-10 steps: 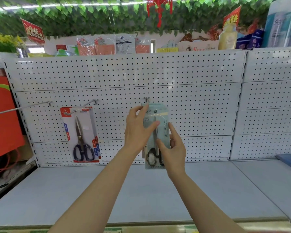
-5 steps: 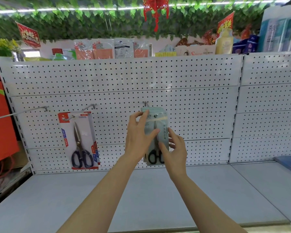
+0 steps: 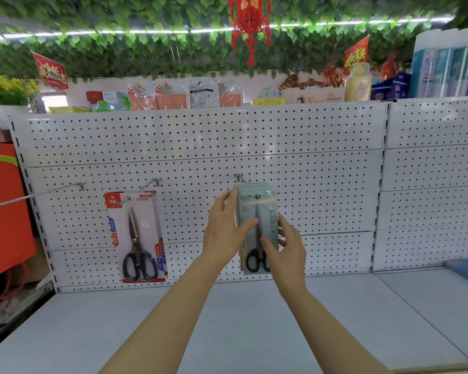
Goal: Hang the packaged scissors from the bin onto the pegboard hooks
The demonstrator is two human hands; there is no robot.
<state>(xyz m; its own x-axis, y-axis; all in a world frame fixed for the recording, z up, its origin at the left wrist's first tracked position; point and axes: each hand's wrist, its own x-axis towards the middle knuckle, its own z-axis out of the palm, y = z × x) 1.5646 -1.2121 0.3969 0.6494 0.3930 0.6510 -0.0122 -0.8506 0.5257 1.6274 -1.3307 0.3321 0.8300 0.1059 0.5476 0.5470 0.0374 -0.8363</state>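
Head view: left hand (image 3: 224,228) and right hand (image 3: 288,245) both grip pale-green scissors packs (image 3: 257,211) hanging on pegboard hook (image 3: 239,178).

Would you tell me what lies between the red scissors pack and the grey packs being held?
Only bare pegboard separates the red pack from the grey packs, as the head view shows.

A shop: white pegboard (image 3: 295,136) display with hooks, packaged goods (image 3: 200,94) on top, red promotional signs (image 3: 50,70)
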